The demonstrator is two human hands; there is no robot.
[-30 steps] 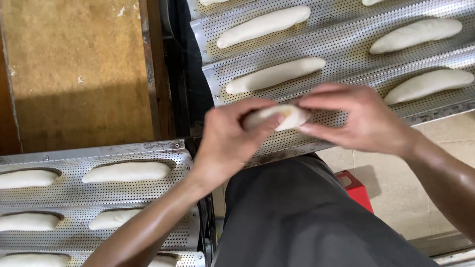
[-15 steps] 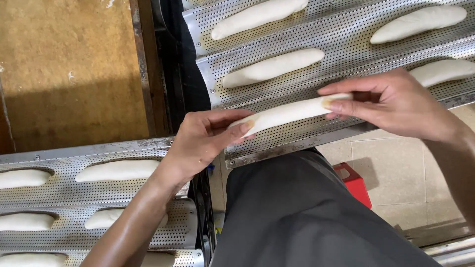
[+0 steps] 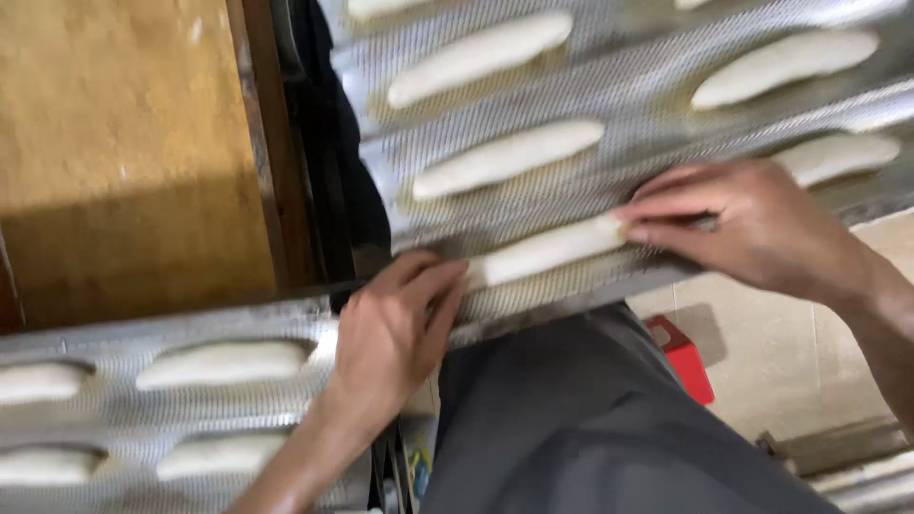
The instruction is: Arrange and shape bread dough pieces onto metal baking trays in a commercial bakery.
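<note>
**Floor:** What's in front of you, biggest first?

**Operator:** I'm watching from the head camera. The biggest thing is the perforated metal tray point(image 3: 628, 95) ahead, with long grooves running across it. A second perforated tray point(image 3: 114, 409) sits lower, towards my left. Between them I see a dark gap, and beyond it a wooden surface point(image 3: 124, 143).

**Floor:** Where's the piece being handled?

**Operator:** The dough stick point(image 3: 547, 251) lies in the groove nearest the front edge of the far tray, just above my dark apron point(image 3: 590, 419). Other shaped dough pieces point(image 3: 505, 158) lie in the grooves behind it.

**Floor:** And the hands?

**Operator:** My left hand point(image 3: 390, 333) is at the stick's left end, fingers extended and loosely together, tips touching the dough right at the tray's front edge. My right hand point(image 3: 752, 224) is at the opposite end, fingers stretched flat, tips pressed on the dough's right tip. Neither hand is closed around it; both are open, touching only the ends. The picture is motion-blurred, so I cannot tell finer finger detail.

**Floor:** Which way does it point?

**Operator:** Its long axis runs along the groove, parallel to the tray's front edge, left end lower in view, right end higher. It lies in line with its neighbours. It spans the space between my two hands.

**Floor:** Anything smaller?

**Operator:** A red object point(image 3: 684, 357) on the floor, below the tray's front edge.
</note>
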